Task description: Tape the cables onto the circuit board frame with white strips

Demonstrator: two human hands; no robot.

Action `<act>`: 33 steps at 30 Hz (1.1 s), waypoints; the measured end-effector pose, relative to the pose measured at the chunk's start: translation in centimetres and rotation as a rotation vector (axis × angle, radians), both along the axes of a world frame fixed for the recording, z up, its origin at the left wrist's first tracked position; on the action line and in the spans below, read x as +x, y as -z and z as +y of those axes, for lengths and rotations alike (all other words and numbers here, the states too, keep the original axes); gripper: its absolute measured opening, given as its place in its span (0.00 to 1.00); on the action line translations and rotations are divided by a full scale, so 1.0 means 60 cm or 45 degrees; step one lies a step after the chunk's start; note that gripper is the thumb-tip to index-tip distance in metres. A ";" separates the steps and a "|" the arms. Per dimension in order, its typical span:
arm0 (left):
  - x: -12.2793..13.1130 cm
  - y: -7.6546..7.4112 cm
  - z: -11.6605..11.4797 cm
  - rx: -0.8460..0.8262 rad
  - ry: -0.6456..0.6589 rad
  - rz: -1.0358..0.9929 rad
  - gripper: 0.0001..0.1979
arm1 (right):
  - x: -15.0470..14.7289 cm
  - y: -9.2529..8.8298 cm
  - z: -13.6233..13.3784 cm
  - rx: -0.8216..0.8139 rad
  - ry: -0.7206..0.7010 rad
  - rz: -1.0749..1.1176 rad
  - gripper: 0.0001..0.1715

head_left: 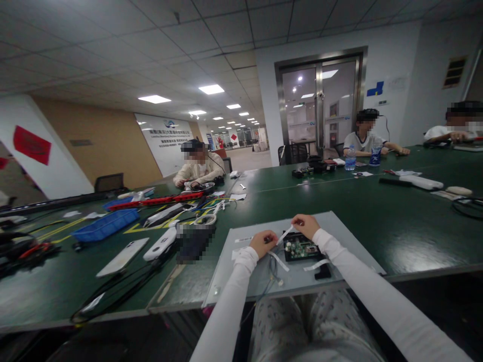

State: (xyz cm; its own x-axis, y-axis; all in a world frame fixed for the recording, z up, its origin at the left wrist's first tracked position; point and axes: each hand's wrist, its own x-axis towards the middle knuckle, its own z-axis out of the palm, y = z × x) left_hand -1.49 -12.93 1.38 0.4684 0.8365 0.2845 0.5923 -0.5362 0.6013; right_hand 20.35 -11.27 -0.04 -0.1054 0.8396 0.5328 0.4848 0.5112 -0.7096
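Between my two hands a short white strip (285, 235), flat like tape or ribbon cable, is stretched at a slant. My left hand (264, 243) pinches its lower end, and my right hand (305, 226) pinches the upper end. Just below my right hand lies a black housing with a green circuit board (301, 248) in it. Two more white strips lie nearby, one left of the board (279, 261) and one in front of it (317, 265). Thin wires with a small white connector (280, 283) trail below my left hand. A small black piece (322, 272) sits near the front edge.
A grey work mat (234, 261) lies under the parts on the green table (339, 196). To the left are a white phone (123, 257), a white handheld device (161, 243), a blue tray (105, 224) and black cables. Water bottles (350, 158) and several people are across the table.
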 end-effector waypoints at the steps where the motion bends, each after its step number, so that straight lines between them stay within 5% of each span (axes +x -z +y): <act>1: 0.000 0.001 0.001 0.003 -0.007 0.018 0.06 | 0.000 0.000 0.000 0.016 0.012 -0.041 0.08; 33: 0.004 -0.007 -0.006 0.087 -0.040 0.074 0.10 | 0.001 0.008 0.007 0.045 0.013 -0.199 0.15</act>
State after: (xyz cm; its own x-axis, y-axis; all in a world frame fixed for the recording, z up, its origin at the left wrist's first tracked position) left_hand -1.24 -13.27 1.82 0.4597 0.8306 0.3143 0.6422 -0.5553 0.5283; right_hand 20.41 -10.83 -0.51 -0.1804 0.8221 0.5400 0.5932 0.5289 -0.6070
